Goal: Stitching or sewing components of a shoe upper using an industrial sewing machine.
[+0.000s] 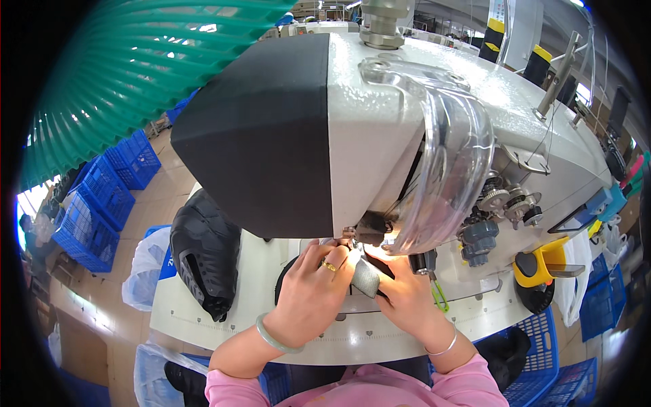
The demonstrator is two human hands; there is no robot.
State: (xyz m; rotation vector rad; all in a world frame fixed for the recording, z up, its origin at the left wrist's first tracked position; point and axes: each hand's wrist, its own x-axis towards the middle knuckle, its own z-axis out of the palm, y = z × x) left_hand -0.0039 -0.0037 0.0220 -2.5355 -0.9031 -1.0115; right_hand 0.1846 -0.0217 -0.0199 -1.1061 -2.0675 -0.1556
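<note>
Seen in the head view, a pale table carries a big sewing machine with a clear guard, a green ribbed shade looms at upper left, and blue crates stand on the tiled floor beyond. A puffy black piece lies on the table's left, a yellow holder by its right edge. The front edge curves just below the wrists, and the machine head hangs low over the fingers, so room there is tight; green snips lie just beside the right wrist. Under the needle area sits a grey cloth, between the hands. The right hand grips its right edge, thumb low; the left hand bends palm-down at its left, fingertips hidden, so I can't tell whether they pinch it.
</note>
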